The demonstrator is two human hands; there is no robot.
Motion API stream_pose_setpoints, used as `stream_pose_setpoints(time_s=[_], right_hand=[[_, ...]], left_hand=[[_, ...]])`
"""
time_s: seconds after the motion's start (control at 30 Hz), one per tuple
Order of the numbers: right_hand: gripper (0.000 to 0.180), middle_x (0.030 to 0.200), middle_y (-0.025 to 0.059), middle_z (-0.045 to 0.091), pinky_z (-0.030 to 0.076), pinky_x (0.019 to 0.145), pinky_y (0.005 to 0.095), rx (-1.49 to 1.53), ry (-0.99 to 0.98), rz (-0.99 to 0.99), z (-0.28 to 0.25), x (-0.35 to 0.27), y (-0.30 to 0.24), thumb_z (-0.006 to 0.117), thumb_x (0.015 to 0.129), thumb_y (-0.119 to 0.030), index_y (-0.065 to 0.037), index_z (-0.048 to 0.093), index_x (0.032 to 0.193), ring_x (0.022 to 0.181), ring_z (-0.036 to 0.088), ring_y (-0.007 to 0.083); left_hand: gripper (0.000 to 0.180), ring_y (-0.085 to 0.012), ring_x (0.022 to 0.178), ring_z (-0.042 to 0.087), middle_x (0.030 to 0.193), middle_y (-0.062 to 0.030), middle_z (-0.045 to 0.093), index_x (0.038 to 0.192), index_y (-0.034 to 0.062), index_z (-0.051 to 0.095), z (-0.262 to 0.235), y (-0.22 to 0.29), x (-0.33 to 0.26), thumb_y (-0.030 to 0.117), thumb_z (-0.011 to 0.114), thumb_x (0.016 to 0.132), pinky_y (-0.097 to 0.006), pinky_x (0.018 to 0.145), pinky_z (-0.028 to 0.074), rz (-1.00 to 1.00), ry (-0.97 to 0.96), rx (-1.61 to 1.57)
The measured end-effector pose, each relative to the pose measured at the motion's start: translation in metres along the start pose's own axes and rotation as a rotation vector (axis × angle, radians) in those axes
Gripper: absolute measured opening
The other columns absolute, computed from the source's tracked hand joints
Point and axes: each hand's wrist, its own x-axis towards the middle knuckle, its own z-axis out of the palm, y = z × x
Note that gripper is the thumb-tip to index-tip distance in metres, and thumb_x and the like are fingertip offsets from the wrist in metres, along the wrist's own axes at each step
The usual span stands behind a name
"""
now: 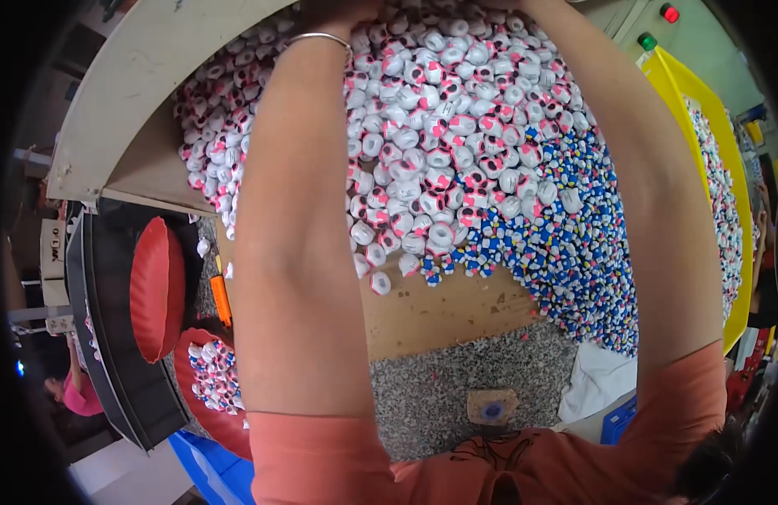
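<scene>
**Both arms stretched over a heap of small plastic parts**

Speckled grey tabletop (481,370) shows at the near edge, with a brown board (439,311) laid over it and a big heap of small plastic parts spread across that. The white-and-pink pieces (439,135) fill the middle and left of the heap; the blue-and-white pieces (565,252) lie against them on the right. A yellow bin wall (700,101) curves along the far right. Down at the left sit a red bowl (195,396) holding more white-and-pink parts and a red cushion-like disc (157,286).

Both forearms reach up over the heap. The left hand (338,10) is cut off at the top edge just past a silver bangle (321,38), so its grip cannot be told; it seems to rest among the white-and-pink pieces. The right hand lies beyond the frame.
</scene>
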Motion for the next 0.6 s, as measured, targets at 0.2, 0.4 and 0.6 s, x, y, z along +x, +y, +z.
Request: stream_pose_setpoints(time_s=[0.2, 0.4, 0.6], right_hand=[[0.051, 0.126, 0.0285, 0.051, 0.043, 0.096, 0.0453, 0.443, 0.195, 0.009, -0.023, -0.088, -0.029, 0.057, 0.081, -0.017, 0.001, 0.048, 0.128, 0.117, 0.049, 0.0435], [0.041, 0.132, 0.0164, 0.050, 0.036, 0.106, 0.0467, 0.581, 0.209, -0.544, -0.063, -0.247, -0.106, 0.063, 0.085, -0.014, -0.009, 0.056, 0.124, 0.127, 0.045, 0.0357], [0.059, 0.150, 0.0151, 0.031, 0.022, 0.110, 0.0607, 0.147, 0.105, -0.337, -0.046, -0.274, -0.148, 0.049, 0.093, -0.047, -0.018, 0.038, 0.144, 0.139, 0.026, 0.0367]], left_hand=[[0.048, -0.0356, 0.092, 0.064, 0.106, -0.0213, 0.065, 0.121, 0.0025, 0.055, -0.055, 0.000, -0.059, 0.035, 0.059, 0.086, -0.045, 0.079, 0.050, -0.108, -0.018, -0.085], [0.041, -0.0404, 0.117, 0.049, 0.129, -0.0207, 0.050, 0.112, 0.0109, 0.066, -0.120, 0.036, -0.250, 0.035, 0.070, 0.080, -0.049, 0.099, 0.039, 0.019, 0.195, -0.182], [0.048, -0.0388, 0.139, 0.021, 0.142, -0.0139, 0.039, 0.130, 0.0267, 0.057, -0.078, 0.057, -0.298, 0.049, 0.055, 0.088, -0.067, 0.106, 0.014, -0.056, -0.071, 0.051]])
